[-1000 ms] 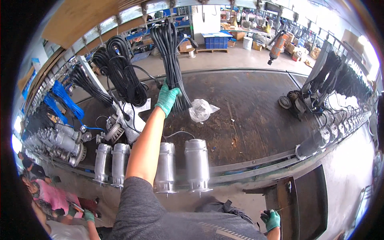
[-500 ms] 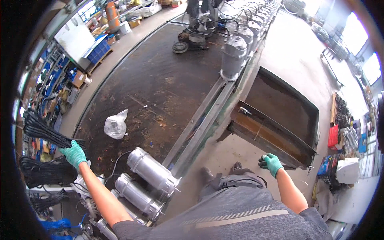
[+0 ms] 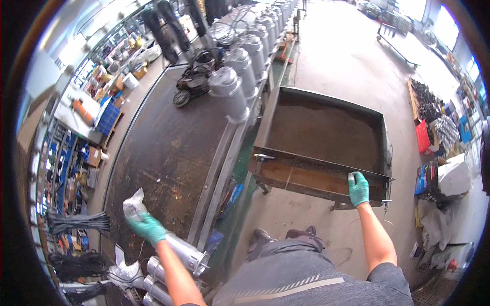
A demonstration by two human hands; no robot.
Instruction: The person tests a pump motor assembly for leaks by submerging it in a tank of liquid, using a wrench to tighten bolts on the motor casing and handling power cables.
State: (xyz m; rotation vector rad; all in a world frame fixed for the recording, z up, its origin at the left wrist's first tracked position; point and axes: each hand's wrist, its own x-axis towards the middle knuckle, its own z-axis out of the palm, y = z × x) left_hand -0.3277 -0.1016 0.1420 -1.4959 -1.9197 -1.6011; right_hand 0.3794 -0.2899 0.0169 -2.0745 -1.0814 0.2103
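My left hand (image 3: 146,228), in a green glove, reaches over the dark tabletop, its fingers at a crumpled clear plastic bag (image 3: 134,205). It covers the bag's lower part, and its fingertips are hidden, so its grip cannot be made out. Right below that hand lies a silver cylindrical motor casing (image 3: 186,254) on its side. My right hand (image 3: 359,188), also green-gloved, is raised in front of the metal trough's near edge. Its fingers are curled together; whatever they may hold is too small to name. A black cable bundle (image 3: 79,223) hangs left of my left hand.
Upright silver casings (image 3: 228,94) line the metal rail along the dark table (image 3: 168,137). A rusty rectangular trough (image 3: 326,94) stands to the right. More dark cable bundles (image 3: 76,265) hang at lower left. Red bins (image 3: 422,136) and a cart (image 3: 398,47) are farther right.
My left hand has let go of the black cable bundle and moved right to the plastic bag. My right hand has risen toward the trough's edge. The view has shifted.
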